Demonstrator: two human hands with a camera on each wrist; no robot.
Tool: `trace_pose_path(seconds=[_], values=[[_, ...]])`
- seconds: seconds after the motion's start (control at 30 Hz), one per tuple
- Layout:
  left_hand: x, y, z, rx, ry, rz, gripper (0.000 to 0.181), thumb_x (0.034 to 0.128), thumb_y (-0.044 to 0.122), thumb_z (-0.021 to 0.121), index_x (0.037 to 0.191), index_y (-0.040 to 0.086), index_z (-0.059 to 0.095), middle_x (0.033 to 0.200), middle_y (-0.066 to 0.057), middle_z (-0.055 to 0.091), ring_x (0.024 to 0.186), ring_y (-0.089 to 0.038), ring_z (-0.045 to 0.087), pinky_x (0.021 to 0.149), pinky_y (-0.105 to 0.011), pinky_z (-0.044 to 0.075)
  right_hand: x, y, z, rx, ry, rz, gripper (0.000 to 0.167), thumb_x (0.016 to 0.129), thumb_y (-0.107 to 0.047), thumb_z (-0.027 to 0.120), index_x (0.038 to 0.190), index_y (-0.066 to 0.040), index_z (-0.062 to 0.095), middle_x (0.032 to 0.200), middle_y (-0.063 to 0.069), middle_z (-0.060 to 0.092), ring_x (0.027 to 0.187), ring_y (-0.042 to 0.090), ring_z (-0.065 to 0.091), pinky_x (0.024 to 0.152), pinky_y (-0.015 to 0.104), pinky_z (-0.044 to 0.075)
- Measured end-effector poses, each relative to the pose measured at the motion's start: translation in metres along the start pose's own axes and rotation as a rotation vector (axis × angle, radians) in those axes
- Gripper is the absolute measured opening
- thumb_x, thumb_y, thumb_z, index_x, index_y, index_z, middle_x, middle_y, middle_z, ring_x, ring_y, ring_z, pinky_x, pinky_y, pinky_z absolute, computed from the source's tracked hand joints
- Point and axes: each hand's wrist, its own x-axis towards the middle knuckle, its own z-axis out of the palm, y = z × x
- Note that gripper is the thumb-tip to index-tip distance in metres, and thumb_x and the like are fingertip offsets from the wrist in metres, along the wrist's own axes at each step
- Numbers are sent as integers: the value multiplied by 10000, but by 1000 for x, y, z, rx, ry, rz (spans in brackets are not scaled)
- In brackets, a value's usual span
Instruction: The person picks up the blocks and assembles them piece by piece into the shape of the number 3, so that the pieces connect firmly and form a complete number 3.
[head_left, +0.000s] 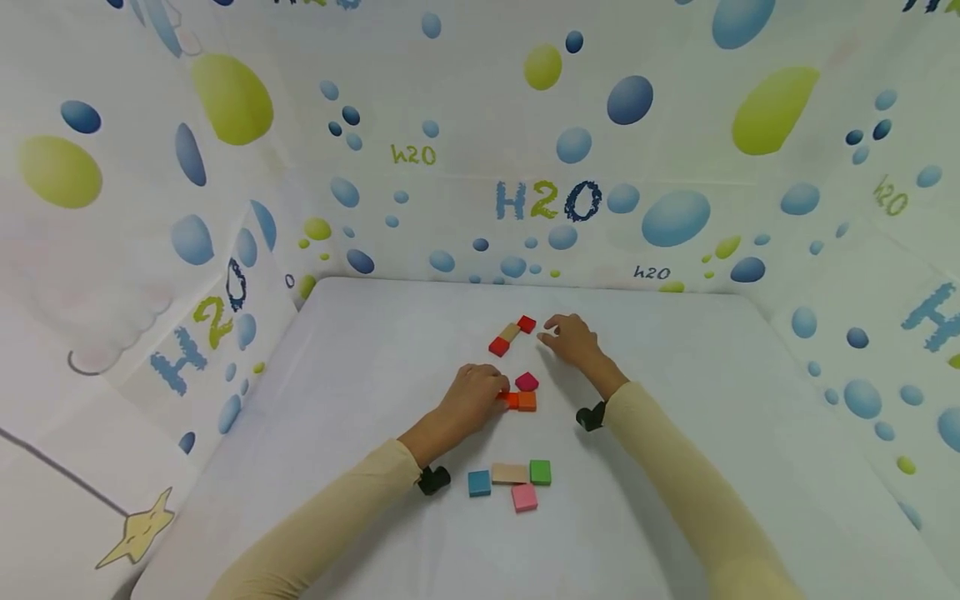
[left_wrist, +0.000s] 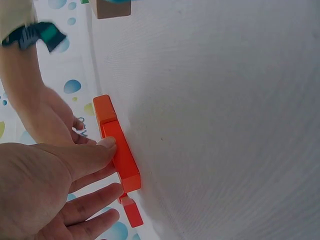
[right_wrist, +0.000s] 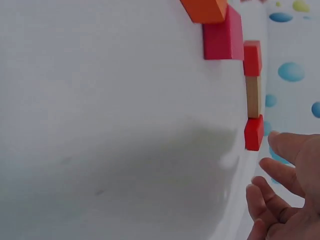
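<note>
My left hand (head_left: pixel 471 398) pinches a long orange-red block (left_wrist: pixel 122 155) between thumb and fingers, low at the tabletop. That block's end meets a square orange block (head_left: pixel 527 402). Just beyond them lies a crimson, pointed-looking block (head_left: pixel 527 382). My right hand (head_left: pixel 573 337) hovers with its fingers spread and loosely bent, holding nothing. Nearest to it is a red block (head_left: pixel 527 324) at the far end of a slanted row. A natural wood block (head_left: pixel 510 333) forms the row's middle, and a second red block (head_left: pixel 499 346) its near end.
Closer to me on the white table (head_left: pixel 360 350) lie a blue block (head_left: pixel 479 483), a wooden block (head_left: pixel 510 473), a green block (head_left: pixel 540 472) and a pink block (head_left: pixel 524 498). Patterned white walls (head_left: pixel 465 100) enclose the table's back and sides.
</note>
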Motion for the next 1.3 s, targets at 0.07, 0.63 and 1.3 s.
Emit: trace_pose_path(seconds=[0.07, 0.63, 1.3], values=[[1, 0, 1, 6, 2, 7, 260, 954, 236, 806, 1185, 119, 785, 1214, -77, 754, 1226, -259, 647, 1151, -493, 456, 7, -2, -1, -18, 13, 16, 415, 1079, -328, 602, 1408, -76, 622, 1337, 203, 608, 1247, 360, 581, 1080, 602, 438], [5, 7, 6, 35, -20, 8, 267, 968, 259, 791, 1208, 144, 779, 1239, -52, 751, 1249, -234, 636, 1167, -482, 446, 21, -15, 0, -35, 7, 96, 388, 1084, -266, 570, 1415, -73, 629, 1408, 248, 549, 1308, 423, 514, 1131, 634, 395], [3, -4, 8, 35, 1, -2, 246, 956, 260, 807, 1168, 137, 785, 1219, -55, 757, 1232, -237, 645, 1156, -503, 448, -15, -35, -1, -251, -316, -3, 401, 1018, -448, 678, 1160, -73, 697, 1021, 71, 689, 1047, 282, 622, 1101, 703, 399]])
